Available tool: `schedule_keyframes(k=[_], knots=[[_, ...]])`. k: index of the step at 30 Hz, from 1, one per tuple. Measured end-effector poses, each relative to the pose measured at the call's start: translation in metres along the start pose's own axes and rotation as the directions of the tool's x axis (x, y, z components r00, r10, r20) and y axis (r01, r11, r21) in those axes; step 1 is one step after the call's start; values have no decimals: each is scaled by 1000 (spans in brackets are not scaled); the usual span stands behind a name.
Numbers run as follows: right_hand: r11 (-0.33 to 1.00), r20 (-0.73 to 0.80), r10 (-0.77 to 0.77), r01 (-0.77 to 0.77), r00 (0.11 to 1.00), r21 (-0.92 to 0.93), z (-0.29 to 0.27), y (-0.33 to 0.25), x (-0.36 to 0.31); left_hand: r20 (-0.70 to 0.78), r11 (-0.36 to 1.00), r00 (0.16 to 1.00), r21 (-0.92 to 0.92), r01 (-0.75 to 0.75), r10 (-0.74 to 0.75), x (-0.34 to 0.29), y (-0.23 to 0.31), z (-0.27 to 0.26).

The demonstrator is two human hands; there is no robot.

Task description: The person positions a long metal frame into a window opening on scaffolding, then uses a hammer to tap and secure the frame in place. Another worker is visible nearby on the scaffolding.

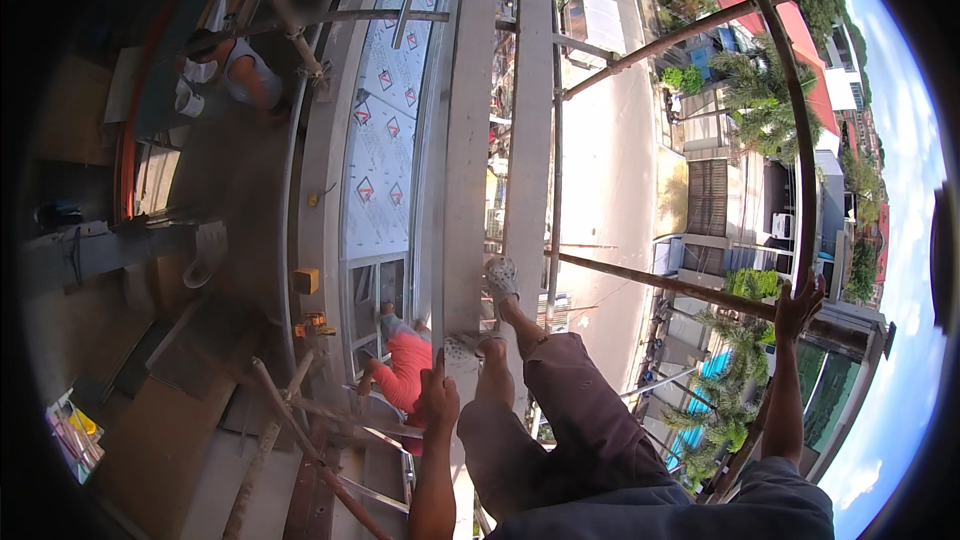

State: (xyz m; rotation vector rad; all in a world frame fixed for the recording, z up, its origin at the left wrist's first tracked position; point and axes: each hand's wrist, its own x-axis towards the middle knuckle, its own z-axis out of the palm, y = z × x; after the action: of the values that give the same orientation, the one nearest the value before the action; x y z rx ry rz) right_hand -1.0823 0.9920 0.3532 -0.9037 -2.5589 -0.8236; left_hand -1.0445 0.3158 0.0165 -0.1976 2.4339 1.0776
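Observation:
My right hand (pixel 800 305) is closed around a long scaffold pole (pixel 803 180) at the right, close to where a slanting brown pole (pixel 680 285) meets it. My left hand (pixel 438 398) is low in the middle, its fingers closed beside the edge of a grey plank (pixel 468 140). What it grips, if anything, is hidden. My feet, in light clogs (pixel 502 278) with holes, rest on this plank and a second plank (pixel 528 120) alongside.
A person in a red top (pixel 405 370) bends just left of my left hand. Another person in a grey sleeveless top (pixel 250 75) is at upper left near a white bucket (pixel 188 98). Film-covered panels (pixel 385 140) line the ledge, which bears a yellow box (pixel 305 281). A street (pixel 605 170) lies far below.

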Motion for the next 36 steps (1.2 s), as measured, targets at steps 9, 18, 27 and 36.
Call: schedule_keyframes(k=[9, 18, 27, 36], knots=[[948, 440, 266, -316, 858, 42, 95, 77, 62, -179, 990, 974, 62, -127, 136, 49, 39, 3], [968, 266, 229, -249, 936, 43, 137, 105, 110, -62, 999, 997, 9, -52, 53, 74, 69, 20], [866, 178, -303, 193, 936, 461, 155, -79, 194, -84, 999, 996, 25, -20, 22, 105, 125, 42], [620, -23, -565, 443, 825, 647, 144, -257, 322, -157, 996, 987, 84, -10, 23, 175, 179, 61]])
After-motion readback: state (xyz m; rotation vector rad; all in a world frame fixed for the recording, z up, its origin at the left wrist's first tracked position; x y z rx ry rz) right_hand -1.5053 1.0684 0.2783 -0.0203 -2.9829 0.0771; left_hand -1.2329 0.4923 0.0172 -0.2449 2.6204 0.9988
